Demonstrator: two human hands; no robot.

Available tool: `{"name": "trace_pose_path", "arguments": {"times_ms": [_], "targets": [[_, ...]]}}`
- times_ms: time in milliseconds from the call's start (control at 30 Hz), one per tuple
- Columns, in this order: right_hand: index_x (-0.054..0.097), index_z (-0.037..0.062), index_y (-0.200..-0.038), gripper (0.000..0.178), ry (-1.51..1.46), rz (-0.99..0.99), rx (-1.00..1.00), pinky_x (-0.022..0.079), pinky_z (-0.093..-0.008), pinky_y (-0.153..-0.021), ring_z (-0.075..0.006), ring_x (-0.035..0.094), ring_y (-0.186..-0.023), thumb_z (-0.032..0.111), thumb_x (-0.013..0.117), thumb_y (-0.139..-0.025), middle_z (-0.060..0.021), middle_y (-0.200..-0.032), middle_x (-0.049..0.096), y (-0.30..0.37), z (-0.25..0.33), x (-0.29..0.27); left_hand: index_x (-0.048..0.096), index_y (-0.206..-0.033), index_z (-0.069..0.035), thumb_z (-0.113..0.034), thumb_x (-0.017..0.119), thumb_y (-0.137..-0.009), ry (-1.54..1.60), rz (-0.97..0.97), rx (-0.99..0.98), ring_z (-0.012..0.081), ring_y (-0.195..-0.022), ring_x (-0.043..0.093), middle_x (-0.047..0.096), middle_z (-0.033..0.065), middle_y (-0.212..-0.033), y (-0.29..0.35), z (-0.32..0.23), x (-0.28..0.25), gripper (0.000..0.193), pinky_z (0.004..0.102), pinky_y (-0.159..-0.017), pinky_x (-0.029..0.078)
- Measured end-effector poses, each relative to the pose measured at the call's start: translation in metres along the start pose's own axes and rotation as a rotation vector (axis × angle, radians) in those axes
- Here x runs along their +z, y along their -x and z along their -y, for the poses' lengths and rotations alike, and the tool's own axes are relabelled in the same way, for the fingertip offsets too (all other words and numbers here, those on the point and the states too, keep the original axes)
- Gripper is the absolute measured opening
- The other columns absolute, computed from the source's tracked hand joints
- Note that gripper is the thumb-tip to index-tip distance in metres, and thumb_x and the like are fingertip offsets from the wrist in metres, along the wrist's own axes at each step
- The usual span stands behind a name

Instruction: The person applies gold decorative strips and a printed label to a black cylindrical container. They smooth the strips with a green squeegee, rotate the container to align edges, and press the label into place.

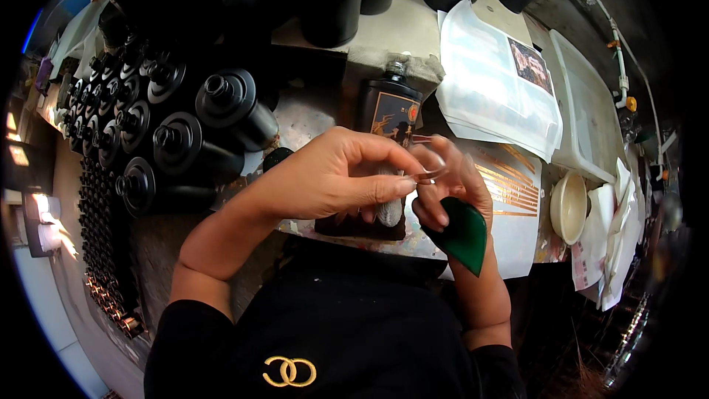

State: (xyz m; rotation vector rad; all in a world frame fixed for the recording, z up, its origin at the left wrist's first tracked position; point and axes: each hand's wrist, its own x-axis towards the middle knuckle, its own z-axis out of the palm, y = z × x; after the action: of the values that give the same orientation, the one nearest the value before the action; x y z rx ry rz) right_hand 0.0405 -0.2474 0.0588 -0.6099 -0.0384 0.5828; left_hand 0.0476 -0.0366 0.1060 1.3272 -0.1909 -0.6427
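Note:
My left hand (347, 174) pinches one end of a thin, curved strip (428, 175), clear with a copper edge, between thumb and forefinger. Close by, my right hand (458, 177), slightly blurred, has its fingers bent around the strip's other side; whether they grip it I cannot tell. A flat dark green scraper (467, 240) is tucked in that same hand, against the palm. Behind my hands lies a black bottle (389, 100) with a copper-and-orange picture, its neck pointing away and its lower part hidden. A whitish, rounded thing (389, 210) shows below my left fingers.
Many black bottles (233, 107) crowd the left side, and more dark ones (329, 11) stand at the back. To the right lie a sheet of copper strips (509, 188), printed film sheets (476, 66), a white tray (569, 77), a cream bowl (569, 207) and hanging white cloths (624, 229).

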Motion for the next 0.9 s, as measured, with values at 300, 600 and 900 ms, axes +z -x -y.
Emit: {"name": "trace_pose_path", "arguments": {"times_ms": [300,600,900], "targets": [[0.055,0.0039,-0.105,0.014,0.179,-0.295,-0.360,0.036,-0.0194,-0.039,-0.0077,0.044,-0.043,0.014,0.054,-0.095,-0.0154,-0.094,0.067,-0.022,0.004,0.002,0.067,-0.103,-0.004,-0.014,0.066,-0.087,-0.078,-0.313,0.199,0.0036,-0.059,0.056,0.063,0.0005,-0.074,-0.019,0.025,-0.044,0.020,0.0167,-0.053,0.046],[0.051,0.0093,-0.106,0.013,0.108,-0.429,-0.407,0.037,-0.0212,-0.039,-0.0095,0.046,-0.046,0.018,0.045,-0.098,-0.0191,-0.108,0.065,-0.046,0.004,-0.028,0.063,-0.112,-0.006,-0.017,0.064,-0.090,-0.078,-0.653,0.384,0.0034,-0.061,0.055,0.059,-0.0027,-0.074,-0.057,0.049,-0.070,0.024,0.0168,-0.057,0.046],[0.055,0.0045,-0.108,0.026,0.123,-0.386,-0.465,0.036,-0.0213,-0.039,-0.0107,0.044,-0.045,0.022,0.038,-0.100,-0.0206,-0.107,0.066,-0.040,0.011,-0.035,0.063,-0.104,-0.004,-0.014,0.058,-0.094,-0.039,-0.642,0.463,0.0012,-0.070,0.048,0.058,-0.0047,-0.081,-0.062,0.075,-0.068,0.015,0.0162,-0.066,0.041]]}}
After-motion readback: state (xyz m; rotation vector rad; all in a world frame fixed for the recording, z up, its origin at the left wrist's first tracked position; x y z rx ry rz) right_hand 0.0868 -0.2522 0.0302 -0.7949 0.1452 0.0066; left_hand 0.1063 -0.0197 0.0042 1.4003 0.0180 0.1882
